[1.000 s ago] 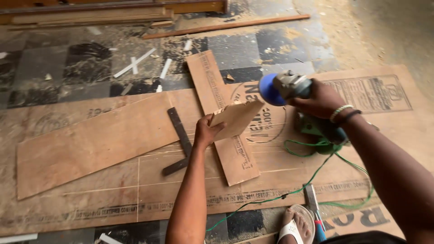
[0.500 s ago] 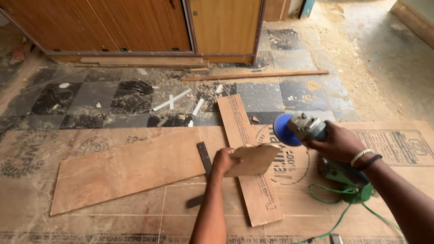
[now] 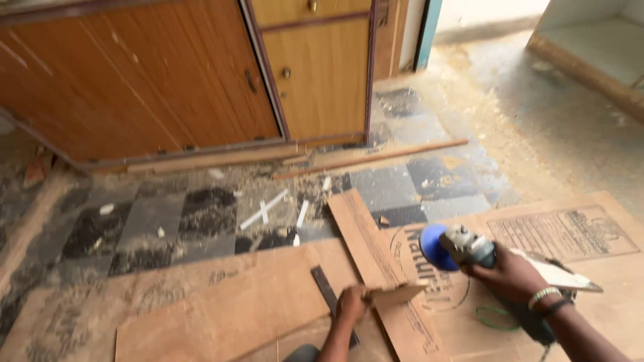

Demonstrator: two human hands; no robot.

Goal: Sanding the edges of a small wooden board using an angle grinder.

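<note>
Here the left hand (image 3: 351,303) is closed around one end of a small flat offcut of brown plywood (image 3: 397,294), which it holds edge-on and roughly level, just above a long narrow strip of brown plywood (image 3: 376,268) that lies diagonally on the floor. The right hand (image 3: 504,271) is wrapped tightly around the body of a grey handheld angle grinder fitted with a round blue disc (image 3: 439,247); the disc faces left, towards the offcut, and stands near it without touching. A bangle and a dark band sit on the right wrist, and a thin green cable (image 3: 495,319) loops on the board below the tool. Under both hands lies a large printed sheet of brown plywood (image 3: 577,234). A dark flat metal bar (image 3: 323,285) lies just left of the left hand, partly hidden by it, next to a wide brown plywood panel (image 3: 228,315). Farther off, the floor of grey and black tiles (image 3: 161,221) is dusty and strewn with white scraps, and wooden cabinet doors (image 3: 201,74) stand behind it.
</note>
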